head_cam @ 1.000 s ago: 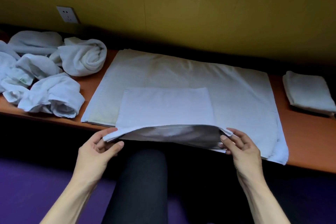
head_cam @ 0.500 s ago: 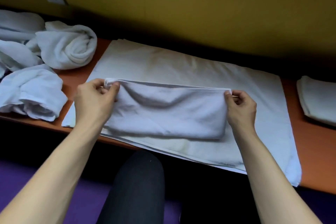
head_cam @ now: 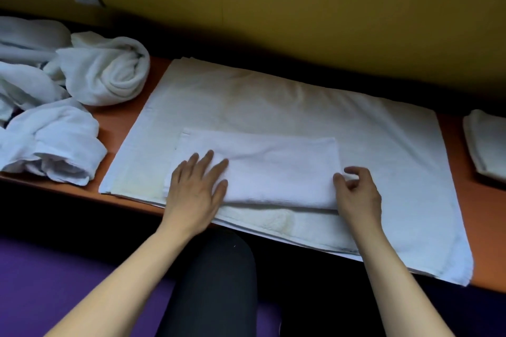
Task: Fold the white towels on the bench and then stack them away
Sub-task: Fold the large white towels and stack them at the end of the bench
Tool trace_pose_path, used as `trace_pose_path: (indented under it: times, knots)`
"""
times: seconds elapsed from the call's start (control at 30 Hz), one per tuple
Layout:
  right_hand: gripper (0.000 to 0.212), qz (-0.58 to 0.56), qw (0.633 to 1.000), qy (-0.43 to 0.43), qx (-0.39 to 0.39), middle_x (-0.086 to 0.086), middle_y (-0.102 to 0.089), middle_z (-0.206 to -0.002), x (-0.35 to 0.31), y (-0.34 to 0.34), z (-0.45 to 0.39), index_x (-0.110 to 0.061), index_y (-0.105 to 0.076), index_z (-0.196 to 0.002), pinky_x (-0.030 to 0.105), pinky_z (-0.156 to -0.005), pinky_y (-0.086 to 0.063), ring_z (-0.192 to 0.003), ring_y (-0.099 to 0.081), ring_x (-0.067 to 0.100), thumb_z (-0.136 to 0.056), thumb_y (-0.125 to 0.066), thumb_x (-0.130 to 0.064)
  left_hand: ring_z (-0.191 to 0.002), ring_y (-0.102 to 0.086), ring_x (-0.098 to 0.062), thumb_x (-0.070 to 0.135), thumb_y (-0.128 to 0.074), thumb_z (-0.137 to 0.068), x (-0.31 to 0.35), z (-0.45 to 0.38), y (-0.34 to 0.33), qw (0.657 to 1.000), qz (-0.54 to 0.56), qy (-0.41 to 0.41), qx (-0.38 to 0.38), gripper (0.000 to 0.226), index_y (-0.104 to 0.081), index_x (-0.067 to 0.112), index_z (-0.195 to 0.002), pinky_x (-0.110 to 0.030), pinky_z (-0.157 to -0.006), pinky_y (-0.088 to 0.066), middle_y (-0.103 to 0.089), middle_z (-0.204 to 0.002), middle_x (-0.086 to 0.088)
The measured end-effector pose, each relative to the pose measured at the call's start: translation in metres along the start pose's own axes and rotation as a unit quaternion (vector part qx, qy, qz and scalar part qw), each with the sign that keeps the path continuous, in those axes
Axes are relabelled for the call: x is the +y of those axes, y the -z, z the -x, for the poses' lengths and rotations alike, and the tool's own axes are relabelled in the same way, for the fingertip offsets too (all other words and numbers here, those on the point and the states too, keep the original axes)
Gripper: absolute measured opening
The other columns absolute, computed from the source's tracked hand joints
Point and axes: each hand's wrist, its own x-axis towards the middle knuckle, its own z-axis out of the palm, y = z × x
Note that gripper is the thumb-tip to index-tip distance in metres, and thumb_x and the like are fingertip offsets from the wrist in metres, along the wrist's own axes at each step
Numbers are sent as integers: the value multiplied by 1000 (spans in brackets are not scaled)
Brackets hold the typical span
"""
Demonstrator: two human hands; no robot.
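Where palms rest: folded towel.

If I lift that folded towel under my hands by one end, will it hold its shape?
Probably not: the folded towel is soft cloth, so its free end would likely sag and the layers open. It looks light. On the spread towel beneath, it should drag rather than slide.

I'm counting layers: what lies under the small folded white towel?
Under the small folded white towel lies a larger flat white towel on the orange bench. Anything beneath that is covered.
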Motion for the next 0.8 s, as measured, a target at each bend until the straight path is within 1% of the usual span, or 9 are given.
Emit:
trace_pose_path:
  times: [0.07, 0.13, 0.2, 0.3, 0.4, 0.5, 0.63, 0.7, 0.8]
  knots:
    - [25, 18, 999, -30, -21, -3, -62, -94, 5, 4, 11, -22, -57, -115, 31, -78, -35, -92, -53, 22, -96, -59, -37, -155, -18, -31, 51, -17, -103, 0, 6, -8, 999, -34, 6, -41, 59, -29, 34, -159, -45, -124, -12, -23, -168, -3]
    - [26, 27, 997, -58, -48, 0, -61, -100, 5, 5, 15, -22, -56, -111, 31, -78, -36, -92, -54, 23, -95, -60, -42, -157, -9, -29, 52, -11, -103, -2, 7, -10, 998, -40, 6, -47, 60, -20, 36, -161, -45, -126, -7, -14, -170, -1]
    - [29, -9, 994, -81, -76, 5, -66, -95, 1, 5, 15, -17, -60, -108, 32, -69, -41, -82, -60, 25, -93, -62, -42, -157, -6, -28, 53, -9, -103, -1, 5, -7, 997, -34, 13, -61, 61, -17, 37, -161, -44, -126, -4, -11, -170, 0]
    - [22, -118, 979, -131, -102, 6, -61, -70, 0, 3, 14, -6, -68, -100, 30, -53, -41, -54, -52, 20, -93, -68, -27, -157, -4, -26, 56, -7, -100, -1, 3, -3, 997, -23, 8, -74, 65, -17, 38, -161, -42, -127, -2, -9, -170, 1]
    - [17, -217, 961, -154, -81, 3, -59, -63, -5, 2, 14, -5, -72, -99, 33, -55, -43, -52, -50, 19, -91, -71, -20, -154, -19, -33, 55, -16, -99, -6, 8, 6, 997, -7, 49, -52, 65, -34, 33, -157, -48, -125, -14, -23, -167, -6]
    - [11, -221, 968, -107, -48, 5, -60, -67, -24, -4, 18, -10, -73, -89, 36, -62, -47, -56, -51, 21, -93, -68, -19, -147, -33, -39, 52, -21, -98, -21, 24, 13, 992, 9, 126, -25, 65, -40, 27, -155, -52, -118, -30, -34, -162, -13]
    - [25, -161, 985, 11, -53, 6, -59, -57, -66, -31, 28, -3, -68, -77, 40, -64, -50, -51, -54, 17, -96, -61, -17, -148, -33, -32, 54, -18, -99, -39, 34, 14, 993, 43, 103, -31, 64, -35, 30, -157, -45, -117, -31, -31, -164, -7]
    - [21, -122, 987, 77, -69, 2, -62, -59, -90, -54, 39, -9, -71, -80, 37, -64, -51, -55, -59, 18, -95, -60, -19, -146, -36, -29, 53, -21, -100, -42, 32, 14, 992, 64, 108, -21, 61, -38, 35, -155, -44, -115, -32, -34, -163, -2]
    - [17, -100, 979, 145, -104, 1, -66, -72, -127, -89, 63, -19, -76, -101, 35, -68, -56, -65, -68, 20, -97, -61, -24, -139, -40, -22, 52, -27, -98, -45, 29, 14, 988, 99, 123, 1, 56, -44, 40, -150, -39, -111, -31, -38, -160, 8]
